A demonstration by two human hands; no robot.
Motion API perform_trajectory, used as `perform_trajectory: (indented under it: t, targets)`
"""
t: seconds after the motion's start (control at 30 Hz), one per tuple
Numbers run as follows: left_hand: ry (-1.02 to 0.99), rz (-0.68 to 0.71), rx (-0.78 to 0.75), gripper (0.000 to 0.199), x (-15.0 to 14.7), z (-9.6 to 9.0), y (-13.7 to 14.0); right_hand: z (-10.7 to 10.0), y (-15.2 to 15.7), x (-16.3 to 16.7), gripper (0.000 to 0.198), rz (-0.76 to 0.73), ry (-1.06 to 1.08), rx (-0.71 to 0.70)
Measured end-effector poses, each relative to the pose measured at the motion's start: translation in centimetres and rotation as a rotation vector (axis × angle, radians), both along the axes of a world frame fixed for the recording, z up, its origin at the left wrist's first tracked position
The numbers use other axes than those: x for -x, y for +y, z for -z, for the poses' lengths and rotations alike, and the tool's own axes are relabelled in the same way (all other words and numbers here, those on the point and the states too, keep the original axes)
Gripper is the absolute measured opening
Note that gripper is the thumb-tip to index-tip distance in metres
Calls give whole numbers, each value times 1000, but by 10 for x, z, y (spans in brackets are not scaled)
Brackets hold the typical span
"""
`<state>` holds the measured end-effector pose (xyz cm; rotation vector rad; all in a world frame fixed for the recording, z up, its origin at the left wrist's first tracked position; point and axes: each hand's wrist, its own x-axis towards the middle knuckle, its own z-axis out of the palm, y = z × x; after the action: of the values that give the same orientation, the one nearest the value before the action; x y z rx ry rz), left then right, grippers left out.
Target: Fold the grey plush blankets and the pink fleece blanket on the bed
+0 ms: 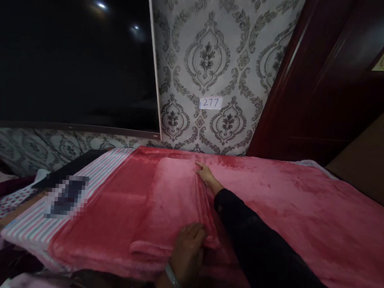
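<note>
A folded pink plush blanket (pixel 175 191) lies in a narrow, layered bundle on a larger spread of the same red-pink plush (pixel 290 194). At the bundle's near right corner is my left hand (pixel 189 244), wearing a pale bangle (pixel 174 281). Its fingers are bent around the folded edge, and the fingertips are partly hidden. My right hand (pixel 206 173), in a dark sleeve (pixel 254 236), reaches to the bundle's far right corner. Its index finger is stretched out and touches the top there; the other fingers are partly hidden.
Striped cloth (pixel 38 225) shows along the left side under the plush, with a pixelated dark item (pixel 67 196) on it. Behind stand a large television (pixel 73 56), patterned wallpaper with a paper marked 277 (pixel 210 102), and a dark red wooden panel (pixel 314 82). Mixed fabrics (pixel 13 201) lie far left.
</note>
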<state>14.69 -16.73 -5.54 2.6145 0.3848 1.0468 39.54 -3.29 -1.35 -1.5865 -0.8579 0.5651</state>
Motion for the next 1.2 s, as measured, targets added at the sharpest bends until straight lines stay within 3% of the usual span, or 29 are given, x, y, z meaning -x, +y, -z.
perform_trajectory:
  t: [0.13,0.27,0.43,0.6,0.73,0.87,1.03,1.13,1.2]
  targets:
    - [-14,26,-36,57,-14,-5,-8,1,-11,-27,63,90,-174,-19]
    - [94,67,-44,52,-32,10,-24,19,-43,-51,61,151,-266,79]
    - [39,47,-78,55,-37,20,-32,40,-58,-55,57,148,-301,158]
    - [78,56,-38,61,-39,6,-34,32,-55,-55,61,132,-284,132]
    - [232,55,-84,50,-49,7,-43,26,-59,-61,58,134,-271,133]
    - [246,53,-100,39,-52,9,-47,23,-68,-61,62,90,-235,151]
    - [254,172,46,41,-44,-8,-49,27,-101,-50,70,96,-187,143]
    - [147,260,185,37,-26,-28,-41,39,-142,-36,71,44,-133,111]
    - [54,202,246,31,-8,-41,-26,46,-174,-22,73,-28,-91,82]
